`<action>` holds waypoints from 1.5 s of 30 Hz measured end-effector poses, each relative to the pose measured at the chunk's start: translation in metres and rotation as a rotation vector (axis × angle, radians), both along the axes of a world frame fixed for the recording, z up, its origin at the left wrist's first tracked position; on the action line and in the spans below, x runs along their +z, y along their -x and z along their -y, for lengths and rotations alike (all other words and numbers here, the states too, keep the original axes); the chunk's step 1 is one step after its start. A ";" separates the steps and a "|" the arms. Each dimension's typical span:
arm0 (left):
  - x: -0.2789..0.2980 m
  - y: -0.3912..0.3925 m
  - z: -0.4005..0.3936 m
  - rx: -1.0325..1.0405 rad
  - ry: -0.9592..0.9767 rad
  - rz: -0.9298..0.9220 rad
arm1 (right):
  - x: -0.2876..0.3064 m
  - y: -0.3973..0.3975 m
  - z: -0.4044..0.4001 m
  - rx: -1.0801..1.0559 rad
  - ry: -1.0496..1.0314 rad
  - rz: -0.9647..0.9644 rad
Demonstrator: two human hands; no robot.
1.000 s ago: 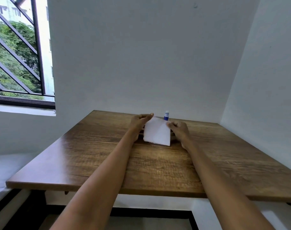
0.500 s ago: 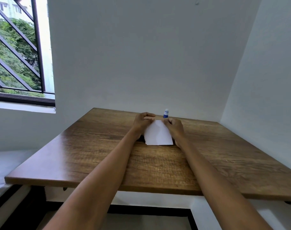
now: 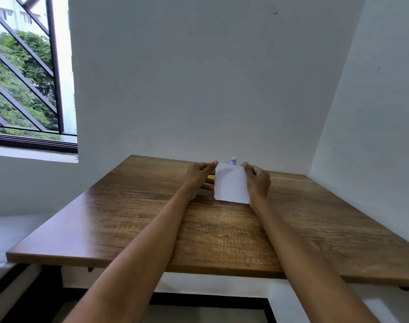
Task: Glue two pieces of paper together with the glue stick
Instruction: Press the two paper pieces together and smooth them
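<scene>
A white piece of paper (image 3: 231, 186) is held up off the wooden table (image 3: 133, 220), near its far side. My left hand (image 3: 199, 177) pinches the paper's upper left corner and my right hand (image 3: 258, 181) grips its right edge. The lower edge of the paper looks torn. Just behind the paper's top stands the glue stick (image 3: 233, 160), white with a blue band, mostly hidden. A small yellow bit (image 3: 211, 177) shows between my left hand and the paper; I cannot tell what it is. Whether a second sheet lies behind the first is hidden.
The table sits in a corner, with white walls behind it and to its right. A barred window (image 3: 28, 89) opens at the left, with a pale ledge below it. The table's near edge (image 3: 152, 264) runs across the lower part of the view.
The paper has been turned and lifted to face me more squarely. Both hands have shifted to its upper corners and sides, spreading apart from where they met at the top.
</scene>
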State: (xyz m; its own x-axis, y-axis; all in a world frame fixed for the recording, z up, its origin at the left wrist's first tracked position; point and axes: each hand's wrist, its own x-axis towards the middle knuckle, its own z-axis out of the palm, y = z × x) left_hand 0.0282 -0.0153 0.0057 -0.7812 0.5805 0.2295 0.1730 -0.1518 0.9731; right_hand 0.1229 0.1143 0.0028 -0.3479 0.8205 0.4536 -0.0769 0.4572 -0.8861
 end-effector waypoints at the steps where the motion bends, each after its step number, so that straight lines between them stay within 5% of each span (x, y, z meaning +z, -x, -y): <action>1: -0.001 -0.001 0.000 -0.044 0.051 -0.014 | 0.000 0.000 0.001 -0.001 -0.019 0.003; 5: -0.003 -0.001 0.001 -0.108 0.102 0.028 | 0.003 0.000 0.004 0.044 -0.047 -0.033; 10: -0.003 0.005 0.002 0.152 -0.039 0.026 | -0.001 0.005 0.009 0.374 0.048 0.169; 19: -0.001 0.003 0.000 0.253 -0.033 0.007 | -0.005 0.008 0.007 0.194 -0.016 0.152; 24: 0.000 -0.002 0.003 -0.060 0.027 0.034 | -0.002 0.004 0.007 0.138 0.012 0.064; 30: -0.002 -0.005 0.005 0.137 0.054 0.027 | 0.001 -0.010 -0.004 0.337 0.264 0.051; 41: -0.001 -0.032 -0.038 0.177 0.285 -0.392 | -0.005 -0.029 -0.039 -0.042 0.133 0.033; 45: -0.005 -0.053 -0.087 0.149 0.285 -0.319 | -0.005 -0.043 -0.076 -0.193 0.062 0.197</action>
State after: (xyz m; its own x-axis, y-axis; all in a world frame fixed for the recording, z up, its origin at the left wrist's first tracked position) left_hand 0.0811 0.0720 0.0005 -0.7769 0.5420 0.3202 0.4712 0.1633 0.8668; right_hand 0.1654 0.1906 -0.0026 -0.2588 0.9041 0.3399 0.1824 0.3913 -0.9020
